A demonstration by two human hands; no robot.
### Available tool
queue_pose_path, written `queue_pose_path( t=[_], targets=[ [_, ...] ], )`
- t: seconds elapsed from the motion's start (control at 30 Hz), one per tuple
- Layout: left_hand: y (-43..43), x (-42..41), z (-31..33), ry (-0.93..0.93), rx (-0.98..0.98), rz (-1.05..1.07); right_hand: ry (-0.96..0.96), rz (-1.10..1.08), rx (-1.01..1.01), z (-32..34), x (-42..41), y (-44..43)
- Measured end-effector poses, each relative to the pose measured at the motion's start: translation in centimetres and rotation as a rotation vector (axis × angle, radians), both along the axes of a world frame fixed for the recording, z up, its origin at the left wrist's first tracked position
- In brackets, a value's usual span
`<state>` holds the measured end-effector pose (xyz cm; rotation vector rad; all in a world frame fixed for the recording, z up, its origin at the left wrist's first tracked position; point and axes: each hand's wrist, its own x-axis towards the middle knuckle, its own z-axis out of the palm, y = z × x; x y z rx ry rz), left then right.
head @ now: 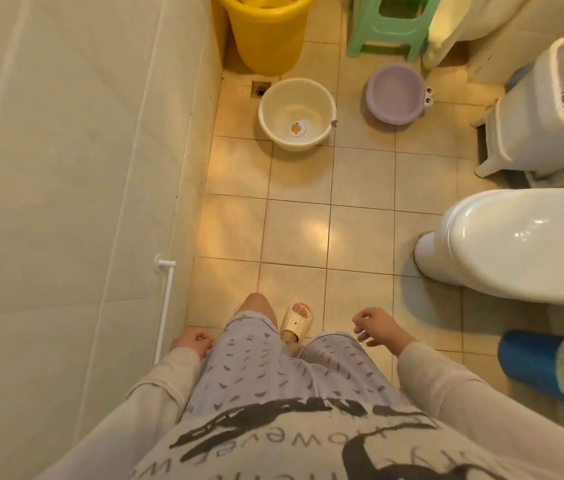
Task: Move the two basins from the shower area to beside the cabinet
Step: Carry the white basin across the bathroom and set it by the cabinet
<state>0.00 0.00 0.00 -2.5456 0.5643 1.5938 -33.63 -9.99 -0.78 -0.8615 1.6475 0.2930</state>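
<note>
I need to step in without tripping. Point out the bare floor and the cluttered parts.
Bare tiles run from the slippered foot up to the cream basin, bordered by the left wall and the toilet. A narrower gap lies between the cream basin and the purple basin. The far end is crowded: yellow bucket, green stool, white bin.
</note>
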Motion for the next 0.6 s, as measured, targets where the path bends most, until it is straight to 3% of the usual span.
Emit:
queue_pose_path(
  t=[0.33, 0.6],
  targets=[
    [-3.5, 1.2, -0.7, -0.024, 0.031, 0.133, -0.079, 0.015, -0.129, 1.1, 2.0, -10.6],
    [-17.0, 3.7, -1.9, -0.015, -0.001, 0.067, -0.007, -0.083, -0.044, -0.4, 2.5, -16.1]
  ],
)
